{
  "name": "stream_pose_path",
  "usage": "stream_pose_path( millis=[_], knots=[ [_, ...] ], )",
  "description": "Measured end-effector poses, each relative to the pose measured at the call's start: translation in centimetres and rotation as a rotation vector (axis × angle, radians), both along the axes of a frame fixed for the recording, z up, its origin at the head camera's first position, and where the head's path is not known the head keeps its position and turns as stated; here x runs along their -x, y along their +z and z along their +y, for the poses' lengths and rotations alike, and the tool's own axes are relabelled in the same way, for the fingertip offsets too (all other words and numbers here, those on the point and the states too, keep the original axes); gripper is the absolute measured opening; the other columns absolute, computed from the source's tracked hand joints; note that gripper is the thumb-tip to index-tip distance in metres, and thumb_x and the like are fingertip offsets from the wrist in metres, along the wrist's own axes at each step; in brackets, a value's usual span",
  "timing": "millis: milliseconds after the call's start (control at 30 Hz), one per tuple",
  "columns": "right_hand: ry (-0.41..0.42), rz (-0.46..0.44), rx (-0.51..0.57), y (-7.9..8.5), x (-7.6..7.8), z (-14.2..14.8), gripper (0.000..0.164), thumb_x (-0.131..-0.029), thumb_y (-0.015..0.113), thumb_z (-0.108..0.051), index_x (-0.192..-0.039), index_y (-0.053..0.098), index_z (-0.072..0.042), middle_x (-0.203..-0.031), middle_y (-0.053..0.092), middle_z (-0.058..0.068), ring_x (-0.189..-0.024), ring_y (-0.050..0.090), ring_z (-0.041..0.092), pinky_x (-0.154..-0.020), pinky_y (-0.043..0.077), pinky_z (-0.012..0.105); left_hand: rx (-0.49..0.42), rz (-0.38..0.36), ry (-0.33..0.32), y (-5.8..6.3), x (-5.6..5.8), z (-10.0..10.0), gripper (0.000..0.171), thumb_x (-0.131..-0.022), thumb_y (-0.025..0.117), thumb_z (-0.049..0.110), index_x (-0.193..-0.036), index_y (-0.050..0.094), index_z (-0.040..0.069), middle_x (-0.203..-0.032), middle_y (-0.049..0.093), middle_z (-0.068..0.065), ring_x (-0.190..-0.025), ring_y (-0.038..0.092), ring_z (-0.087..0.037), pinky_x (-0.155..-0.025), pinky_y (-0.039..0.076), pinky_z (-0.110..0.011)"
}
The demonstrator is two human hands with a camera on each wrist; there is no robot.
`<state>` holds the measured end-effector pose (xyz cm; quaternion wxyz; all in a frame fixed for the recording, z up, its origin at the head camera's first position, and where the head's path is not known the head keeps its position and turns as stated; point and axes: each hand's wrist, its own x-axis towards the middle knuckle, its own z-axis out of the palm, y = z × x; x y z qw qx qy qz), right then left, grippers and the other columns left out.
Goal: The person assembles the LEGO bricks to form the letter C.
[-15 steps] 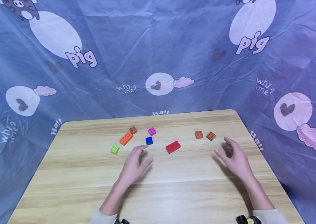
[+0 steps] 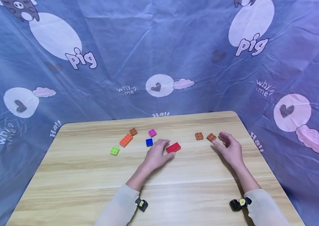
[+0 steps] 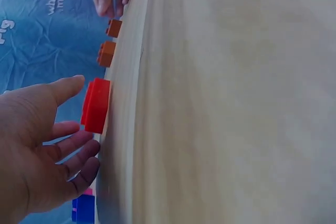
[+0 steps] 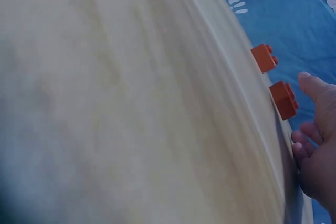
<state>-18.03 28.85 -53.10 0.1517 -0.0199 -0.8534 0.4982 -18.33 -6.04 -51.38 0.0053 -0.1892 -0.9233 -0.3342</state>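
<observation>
My left hand [image 2: 156, 155] is spread around the left end of a long red toy brick [image 2: 173, 147], thumb on the near side and fingers behind. In the left wrist view a gap shows between the thumb and fingers, with the red brick [image 3: 96, 106] just beyond them. My right hand [image 2: 230, 149] is beside a small brown brick [image 2: 211, 137], its thumb tip close to the near edge. The right wrist view has that brown brick [image 4: 284, 100] in front of the parted thumb and fingers. Another brown brick [image 2: 199, 136] lies to its left.
Left of the left hand lie a blue brick [image 2: 149, 142], a pink brick [image 2: 152, 133], an orange long brick [image 2: 126, 140], a brown brick [image 2: 133, 131] and a lime green brick [image 2: 115, 151]. A blue printed cloth [image 2: 114, 62] hangs behind the wooden table [image 2: 187, 194].
My left hand has moved right and forward, from near the blue brick to the red one. The right hand has moved forward and left, closer to the brown brick. The bricks lie as before.
</observation>
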Motion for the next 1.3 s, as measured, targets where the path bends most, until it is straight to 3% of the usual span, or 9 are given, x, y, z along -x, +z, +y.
stream_pose_path(
  millis=[167,333,433,567,733,933,1133,1300],
  knots=[
    [-0.002,0.024,0.006,-0.7,1.0,-0.6,0.056,-0.093,0.085,-0.018,-0.138,0.062,0.006,-0.134,0.068,0.025,-0.124,0.064,0.040,-0.094,0.044,0.002,0.041,0.035,-0.013,-0.2,0.6,0.5,0.045,-0.092,0.085,0.031,-0.128,0.073,0.007,-0.118,0.072,-0.009,-0.107,0.065,-0.025,-0.087,0.059,-0.038],
    [-0.026,0.042,-0.013,-1.1,1.5,-1.0,0.045,-0.091,0.085,-0.012,-0.130,0.069,0.004,-0.125,0.073,0.023,-0.115,0.068,0.037,-0.093,0.046,0.002,0.047,0.060,-0.088,-0.3,0.9,0.1,0.036,-0.093,0.084,0.023,-0.125,0.076,0.009,-0.117,0.074,-0.007,-0.108,0.067,-0.027,-0.093,0.058,-0.038],
    [-0.048,0.052,-0.036,-1.2,1.7,-1.1,0.038,-0.091,0.085,-0.011,-0.124,0.073,0.002,-0.119,0.076,0.020,-0.107,0.072,0.026,-0.089,0.047,0.003,0.038,0.063,-0.148,-0.3,1.0,-0.4,0.036,-0.094,0.083,0.022,-0.127,0.076,0.010,-0.115,0.074,-0.005,-0.107,0.066,-0.024,-0.094,0.057,-0.036],
    [-0.061,0.062,-0.072,-1.4,2.0,-1.1,0.032,-0.091,0.086,-0.011,-0.119,0.076,-0.001,-0.115,0.078,0.018,-0.100,0.071,0.012,-0.084,0.048,0.002,0.033,0.059,-0.207,-0.1,1.1,-1.0,0.037,-0.092,0.085,0.024,-0.127,0.078,0.011,-0.105,0.073,-0.001,-0.098,0.064,-0.019,-0.087,0.055,-0.031],
    [-0.061,0.081,-0.108,-1.4,2.1,-1.1,0.030,-0.091,0.084,-0.009,-0.118,0.076,-0.001,-0.112,0.078,0.018,-0.102,0.074,0.026,-0.083,0.047,0.002,0.047,0.052,-0.237,-0.1,0.9,-1.3,0.038,-0.091,0.086,0.026,-0.126,0.078,0.013,-0.100,0.071,0.004,-0.095,0.063,-0.016,-0.084,0.053,-0.028],
    [-0.038,0.100,-0.111,-1.3,2.4,-1.5,0.033,-0.090,0.084,-0.006,-0.121,0.074,0.002,-0.116,0.076,0.022,-0.109,0.073,0.038,-0.090,0.045,0.002,0.035,0.043,-0.229,-0.2,0.8,-1.3,0.038,-0.092,0.085,0.025,-0.127,0.078,0.013,-0.101,0.072,0.004,-0.096,0.064,-0.017,-0.086,0.053,-0.030],
    [-0.025,0.110,-0.163,-1.5,2.5,-1.6,0.034,-0.091,0.085,-0.008,-0.122,0.075,-0.001,-0.118,0.077,0.020,-0.111,0.073,0.037,-0.089,0.040,0.000,0.012,0.039,-0.231,-0.3,0.8,-1.4,0.038,-0.091,0.085,0.024,-0.127,0.078,0.012,-0.100,0.071,0.003,-0.093,0.063,-0.017,-0.082,0.052,-0.028],
    [-0.014,0.115,-0.176,-1.5,1.8,-1.9,0.031,-0.092,0.084,-0.009,-0.122,0.076,-0.004,-0.109,0.079,0.018,-0.094,0.074,0.027,-0.076,0.045,0.002,-0.007,0.043,-0.238,-0.3,0.8,-1.4,0.037,-0.091,0.085,0.022,-0.126,0.078,0.011,-0.099,0.072,0.002,-0.092,0.065,-0.018,-0.082,0.053,-0.029]
  ],
)
